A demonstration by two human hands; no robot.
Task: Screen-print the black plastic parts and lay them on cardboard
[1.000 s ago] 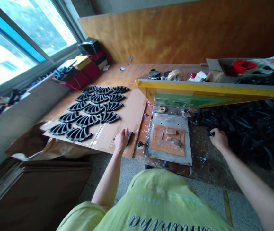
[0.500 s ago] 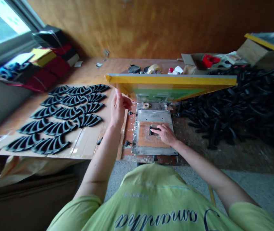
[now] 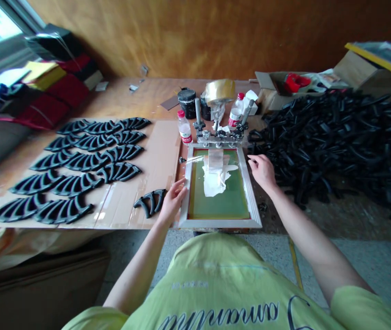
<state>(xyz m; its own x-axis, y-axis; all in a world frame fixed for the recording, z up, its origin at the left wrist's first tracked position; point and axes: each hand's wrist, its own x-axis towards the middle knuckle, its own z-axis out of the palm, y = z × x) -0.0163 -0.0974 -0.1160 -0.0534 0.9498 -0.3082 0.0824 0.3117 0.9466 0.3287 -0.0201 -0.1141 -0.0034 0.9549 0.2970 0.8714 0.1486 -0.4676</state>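
Note:
A silk-screen printing frame [image 3: 255, 215] lies flat before me, with green mesh [image 3: 223, 208], a patch of white ink [image 3: 215, 185] and a squeegee [image 3: 215, 161] on it. My left hand [image 3: 173, 201] is at the frame's left side, fingers apart; whether it touches the rim I cannot tell. Off the right side of the frame, my right hand [image 3: 262, 173] holds nothing, with its fingers stretched out. Metal hinge clamps [image 3: 218, 137] stand at the frame's far end. The board beneath is hidden. A curved black ribbed piece [image 3: 150, 202] lies left of my left hand.
Several rows of black ribbed pieces [image 3: 64, 208] lie on cardboard [image 3: 162, 137] at left. A large heap of black parts [image 3: 336, 142] covers the right side. Behind the frame stand red-capped bottles [image 3: 184, 128], a dark ink pot [image 3: 186, 103] and a tape roll [image 3: 220, 91].
The raised yellow-edged screen has come down flat over the board. My left hand has moved down toward me; my right hand has left the small black piece and moved out to the right.

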